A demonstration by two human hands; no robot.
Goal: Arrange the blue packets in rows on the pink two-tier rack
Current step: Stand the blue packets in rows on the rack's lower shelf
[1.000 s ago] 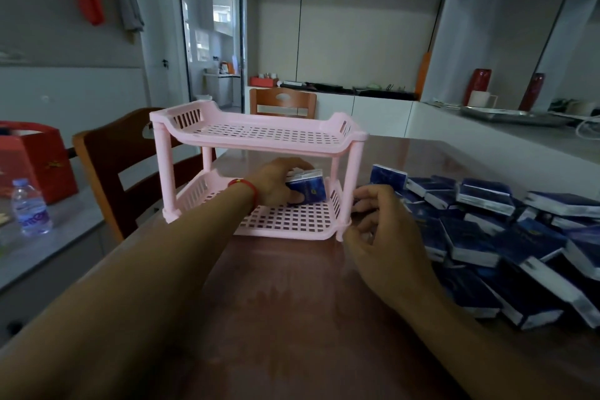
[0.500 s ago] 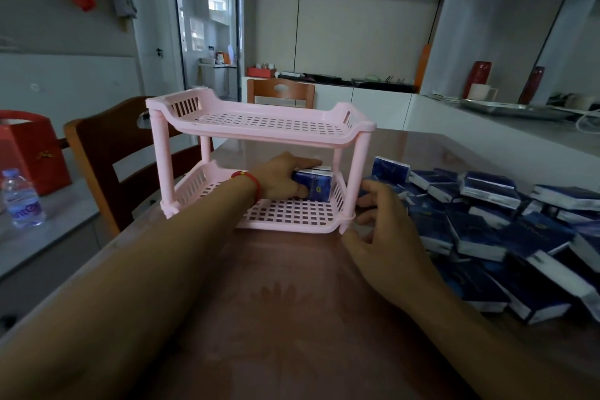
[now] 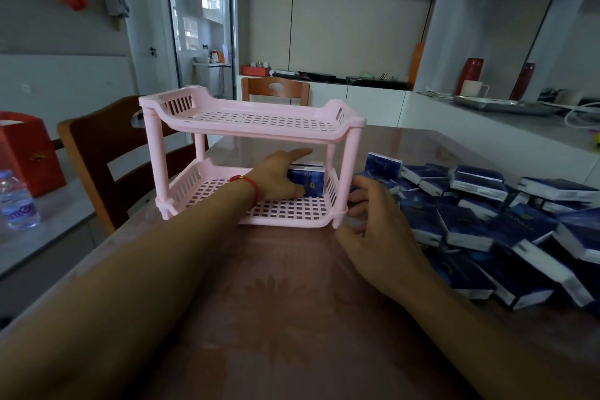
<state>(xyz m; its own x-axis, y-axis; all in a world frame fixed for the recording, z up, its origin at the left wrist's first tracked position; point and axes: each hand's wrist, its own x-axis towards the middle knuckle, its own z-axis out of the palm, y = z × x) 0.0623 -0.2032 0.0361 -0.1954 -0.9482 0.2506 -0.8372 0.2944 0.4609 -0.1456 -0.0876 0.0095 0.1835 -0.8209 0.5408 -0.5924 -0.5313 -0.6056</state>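
Nearest, on the glossy brown table [image 3: 292, 318], the right hand [image 3: 376, 234] rests with loosely spread fingers touching the front right post of the pink slotted plastic two-tier rack [image 3: 253, 127]. Beside it lies a heap of blue packets with white edges [image 3: 487, 221]. Farther in, the left hand [image 3: 276, 180], a red cord at its wrist, grips an upright blue packet [image 3: 308, 183] on the lower tier's right end, index finger stretched out straight. Behind stands a brown wooden chair [image 3: 97, 153].
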